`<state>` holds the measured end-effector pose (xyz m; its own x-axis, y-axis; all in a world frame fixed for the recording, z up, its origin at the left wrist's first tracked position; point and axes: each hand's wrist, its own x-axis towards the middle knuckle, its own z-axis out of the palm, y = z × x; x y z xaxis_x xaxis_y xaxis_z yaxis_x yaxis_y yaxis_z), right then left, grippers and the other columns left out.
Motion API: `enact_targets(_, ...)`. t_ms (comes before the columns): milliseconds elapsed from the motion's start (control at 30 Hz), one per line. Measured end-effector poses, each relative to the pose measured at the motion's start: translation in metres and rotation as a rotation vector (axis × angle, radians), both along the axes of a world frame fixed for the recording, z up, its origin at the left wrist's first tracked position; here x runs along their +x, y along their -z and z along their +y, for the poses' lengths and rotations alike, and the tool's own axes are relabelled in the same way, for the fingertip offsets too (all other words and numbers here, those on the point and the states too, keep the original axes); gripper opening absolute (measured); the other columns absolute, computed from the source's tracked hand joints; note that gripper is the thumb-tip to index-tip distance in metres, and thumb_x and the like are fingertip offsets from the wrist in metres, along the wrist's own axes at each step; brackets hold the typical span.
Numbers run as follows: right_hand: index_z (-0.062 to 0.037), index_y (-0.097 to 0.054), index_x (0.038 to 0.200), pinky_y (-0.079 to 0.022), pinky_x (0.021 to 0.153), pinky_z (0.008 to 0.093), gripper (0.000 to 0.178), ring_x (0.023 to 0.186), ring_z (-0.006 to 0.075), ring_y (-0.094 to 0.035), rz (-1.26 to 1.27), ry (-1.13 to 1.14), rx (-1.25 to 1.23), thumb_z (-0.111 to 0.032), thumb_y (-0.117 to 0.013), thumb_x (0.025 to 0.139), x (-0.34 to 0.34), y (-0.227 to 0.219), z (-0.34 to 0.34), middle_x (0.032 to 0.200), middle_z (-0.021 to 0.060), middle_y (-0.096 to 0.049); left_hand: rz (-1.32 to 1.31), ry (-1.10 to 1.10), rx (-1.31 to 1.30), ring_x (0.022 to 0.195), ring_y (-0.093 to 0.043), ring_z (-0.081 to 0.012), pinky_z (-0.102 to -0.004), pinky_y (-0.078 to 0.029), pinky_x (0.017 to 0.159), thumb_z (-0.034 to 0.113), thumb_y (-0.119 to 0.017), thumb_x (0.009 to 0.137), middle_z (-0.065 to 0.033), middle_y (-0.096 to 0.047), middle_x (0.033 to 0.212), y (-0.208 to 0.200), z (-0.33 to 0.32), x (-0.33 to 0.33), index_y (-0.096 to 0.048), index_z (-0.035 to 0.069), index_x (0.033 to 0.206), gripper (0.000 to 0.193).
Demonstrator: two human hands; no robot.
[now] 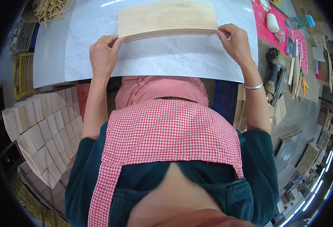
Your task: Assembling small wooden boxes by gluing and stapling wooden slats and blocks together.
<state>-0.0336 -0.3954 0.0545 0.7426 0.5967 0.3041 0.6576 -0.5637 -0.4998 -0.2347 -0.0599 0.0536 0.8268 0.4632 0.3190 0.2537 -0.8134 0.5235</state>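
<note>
A pale rectangular wooden board [166,17] lies on the white marbled tabletop [166,60], its long side running left to right. Layered lines show along its near edge, and I cannot tell whether it is one thick piece or several thin sheets stacked. At the near left corner, my left hand [104,55] is closed, thumb and fingers pinching the wood. My right hand [234,41] grips the near right corner in the same way, a silver bangle on that wrist. Part of the fingers of both hands is hidden behind the corners.
Pale wooden blocks [47,132] are stacked at the left, below a yellow crate [23,73]. Tan strips [49,10] fill a container at the far left. On the right bench are a white bottle [272,22], a dark power tool [274,72], wood strips [296,73] and orange-handled scissors [305,87].
</note>
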Motion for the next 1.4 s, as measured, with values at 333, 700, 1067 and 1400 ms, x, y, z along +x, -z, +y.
enact_targets(333, 0.0044, -0.073, 0.084, -0.043, 0.054, 0.0266, 0.004, 0.055, 0.0136, -0.051, 0.036, -0.056, -0.007, 0.000, -0.073, 0.083, 0.004, -0.002, 0.001, 0.072, 0.0067, -0.068, -0.006, 0.030, 0.007, 0.061, -0.058, -0.0188, -0.0307, -0.048, 0.060, 0.013, -0.077, 0.084, -0.0091, -0.072, 0.079, 0.006, 0.006, -0.001, -0.076, -0.003, 0.092, 0.017)
enact_targets(700, 0.0039, -0.072, 0.082, -0.042, 0.055, 0.0268, 0.001, 0.056, 0.0140, -0.050, 0.074, -0.038, -0.053, 0.003, -0.071, 0.082, -0.026, -0.012, -0.004, 0.072, 0.0058, -0.066, 0.234, 0.005, -0.008, 0.061, -0.059, -0.0207, -0.0307, -0.047, 0.058, 0.022, -0.078, 0.084, -0.0085, -0.069, 0.074, -0.025, -0.002, -0.024, -0.075, -0.002, 0.093, 0.025)
enact_targets(1067, 0.0005, -0.072, 0.087, -0.047, 0.061, 0.0336, 0.007, 0.062, 0.0223, -0.058, 0.093, -0.003, 0.005, -0.006, -0.070, 0.084, -0.031, -0.012, -0.008, 0.075, 0.0079, -0.066, 0.119, 0.630, 0.361, 0.113, -0.057, -0.0320, -0.0446, -0.046, 0.102, 0.037, -0.085, 0.077, -0.0159, -0.059, 0.123, -0.061, -0.093, 0.092, -0.065, 0.004, 0.106, 0.048)
enact_targets(1400, 0.0057, -0.063, 0.120, -0.052, 0.089, 0.0486, 0.058, 0.093, 0.0431, -0.065, -0.250, 0.850, -0.532, -0.038, -0.075, 0.084, -0.002, 0.039, -0.221, 0.109, 0.0289, -0.066, 0.435, 0.724, 0.046, 0.124, -0.050, -0.0411, -0.0536, -0.036, 0.108, 0.040, -0.082, 0.073, -0.0247, -0.055, 0.130, -0.041, -0.113, 0.141, -0.064, 0.001, 0.100, 0.050)
